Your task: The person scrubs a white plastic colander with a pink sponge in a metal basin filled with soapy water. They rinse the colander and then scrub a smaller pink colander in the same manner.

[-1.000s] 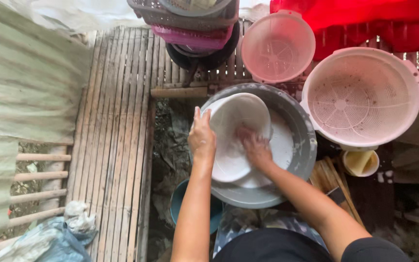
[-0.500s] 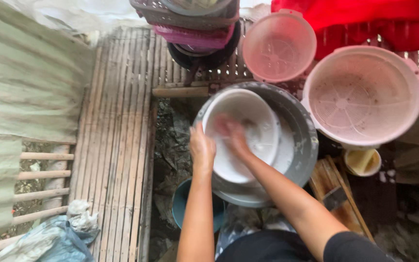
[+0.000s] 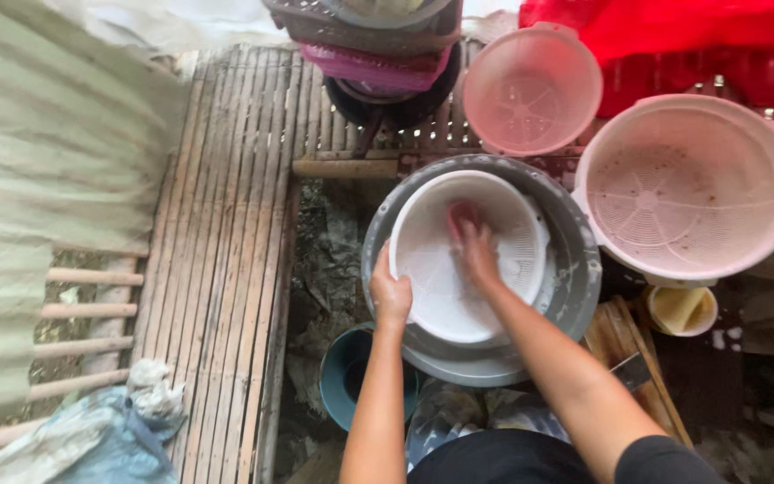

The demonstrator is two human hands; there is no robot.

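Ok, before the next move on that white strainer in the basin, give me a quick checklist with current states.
1. Left hand gripping the rim of the white strainer: ok.
2. Right hand inside the strainer, pressed against its inner wall: ok.
3. Strainer seated inside the grey metal basin, tilted toward the person: ok.
4. Strainer surface clean: cannot tell, the hand covers part of it.
5. Large pink strainer free of residue: not ok, dark specks show inside.
6. Small pink strainer apart from the basin, on the bamboo slats: ok.
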